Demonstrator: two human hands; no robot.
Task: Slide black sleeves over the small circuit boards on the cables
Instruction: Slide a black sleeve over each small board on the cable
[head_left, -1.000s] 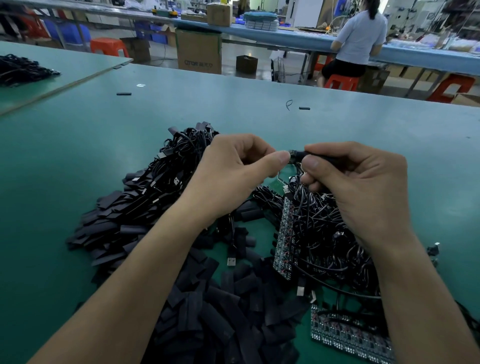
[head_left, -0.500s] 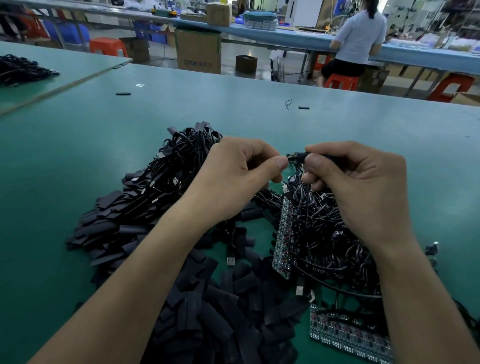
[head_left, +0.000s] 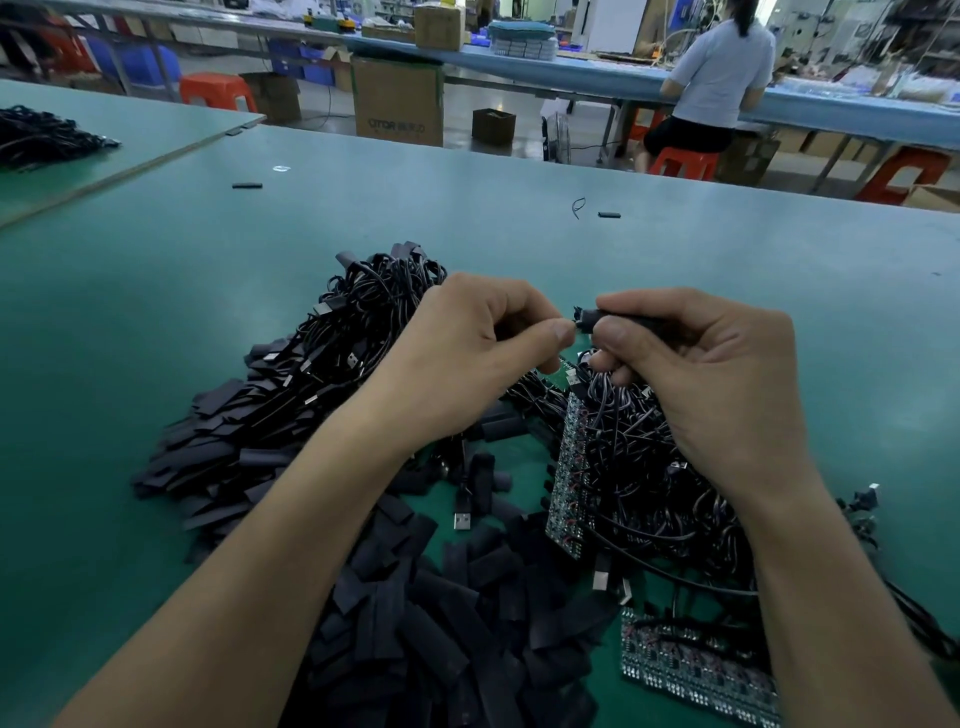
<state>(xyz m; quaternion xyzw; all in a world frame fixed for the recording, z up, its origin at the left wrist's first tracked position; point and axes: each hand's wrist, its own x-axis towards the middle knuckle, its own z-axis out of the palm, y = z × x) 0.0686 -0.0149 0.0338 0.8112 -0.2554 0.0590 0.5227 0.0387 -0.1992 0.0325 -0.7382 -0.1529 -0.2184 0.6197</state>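
At frame centre, the right hand (head_left: 717, 395) is pinching a black sleeve (head_left: 626, 318) between thumb and forefinger, with the other fingers curled. The left hand (head_left: 467, 364) is pinching the sleeve's left end, apparently at its mouth. Below, loose sleeves (head_left: 415, 623) are lying at left, cables (head_left: 639, 467) and boards (head_left: 569, 478) at right, on the table (head_left: 156, 312).

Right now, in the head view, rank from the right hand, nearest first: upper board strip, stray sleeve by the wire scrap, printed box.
1. Upper board strip, just below-left of the right hand.
2. Stray sleeve, farther out on the table.
3. Printed box, beyond the table.
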